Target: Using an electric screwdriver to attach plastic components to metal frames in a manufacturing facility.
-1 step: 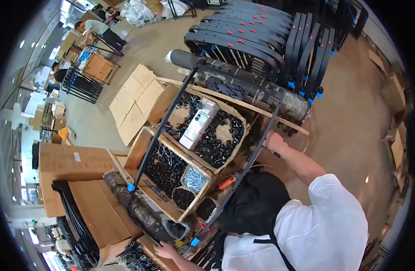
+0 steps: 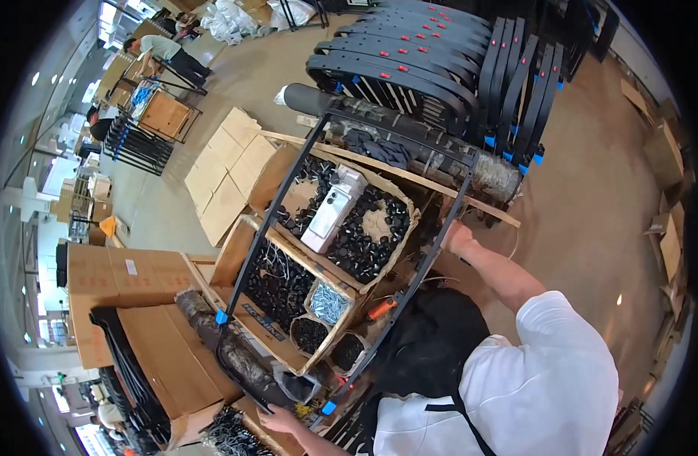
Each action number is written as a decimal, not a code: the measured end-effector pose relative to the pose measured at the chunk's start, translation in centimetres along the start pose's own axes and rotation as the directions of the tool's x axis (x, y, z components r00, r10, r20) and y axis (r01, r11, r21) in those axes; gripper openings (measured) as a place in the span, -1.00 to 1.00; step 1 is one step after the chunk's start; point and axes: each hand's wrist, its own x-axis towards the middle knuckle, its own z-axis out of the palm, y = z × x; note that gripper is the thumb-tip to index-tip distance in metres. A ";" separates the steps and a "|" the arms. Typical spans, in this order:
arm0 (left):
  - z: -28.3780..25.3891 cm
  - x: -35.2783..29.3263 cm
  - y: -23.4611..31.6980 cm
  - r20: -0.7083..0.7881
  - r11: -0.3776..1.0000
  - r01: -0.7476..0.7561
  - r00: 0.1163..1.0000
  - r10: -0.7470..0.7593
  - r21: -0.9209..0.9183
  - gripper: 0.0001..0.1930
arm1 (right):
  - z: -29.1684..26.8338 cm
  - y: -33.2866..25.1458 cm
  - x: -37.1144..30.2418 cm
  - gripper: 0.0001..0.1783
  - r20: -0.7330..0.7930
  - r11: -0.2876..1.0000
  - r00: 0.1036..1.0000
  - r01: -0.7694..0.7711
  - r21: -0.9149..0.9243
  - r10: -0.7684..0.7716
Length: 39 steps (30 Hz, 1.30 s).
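Observation:
A black rectangular metal frame [image 2: 274, 209] lies across padded rolls and open cartons in front of me. My right hand [image 2: 457, 237] is wrapped round its right-hand bar. Down at the frame's near left corner, my left hand [image 2: 282, 419] grips the bar there, its fingers partly hidden. Bits of blue tape [image 2: 329, 408] mark the frame's corners. Inside its outline is a carton [image 2: 398, 262] of black round-headed parts, with a pale box [image 2: 335, 209] resting on them. Silvery screws [image 2: 327, 302] fill a small container beside more black parts.
An orange-handled tool [image 2: 382, 308] lies near the frame's right bar. A wrapped roll [image 2: 497, 176] supports the far side. Stacked black curved frames [image 2: 409, 57] with red pieces stand beyond. Large cartons [image 2: 136, 273] are at left. A person [image 2: 163, 47] bends over a table far left.

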 end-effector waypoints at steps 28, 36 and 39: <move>-13.6 -24.6 70.3 0.014 0.118 0.489 -0.210 0.978 -0.864 -0.58 | -30.9 -0.3 -16.6 -0.63 -0.276 0.924 0.940 0.275 0.266 -0.200; -11.3 -27.6 74.0 0.070 0.209 0.590 -0.249 0.966 -0.780 -0.70 | -33.2 -2.7 -11.2 -0.53 -0.164 0.991 0.982 0.109 0.080 -0.095; -10.4 -28.2 74.0 0.110 0.227 0.635 -0.219 0.970 -0.739 -0.77 | -32.8 -2.6 -10.4 -0.53 -0.147 0.994 0.986 0.084 0.065 -0.074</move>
